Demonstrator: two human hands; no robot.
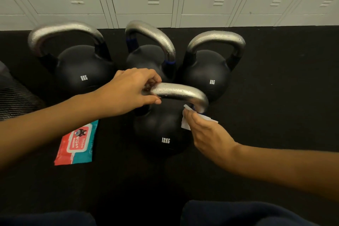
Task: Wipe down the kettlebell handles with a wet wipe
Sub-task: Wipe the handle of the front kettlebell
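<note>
Right now the left hand (132, 90) is clamped around the near end of the 12KG kettlebell's (161, 130) steel handle (181, 92), steadying it, while the right hand (203, 130) pinches a white wet wipe (185, 124) against the handle's far curved leg. That handle runs crosswise from one hand to the other, so the wiping hand looks best placed to slide back along it. Beyond this kettlebell stand three more; a wipes pack (77, 143) lies to its left.
</note>
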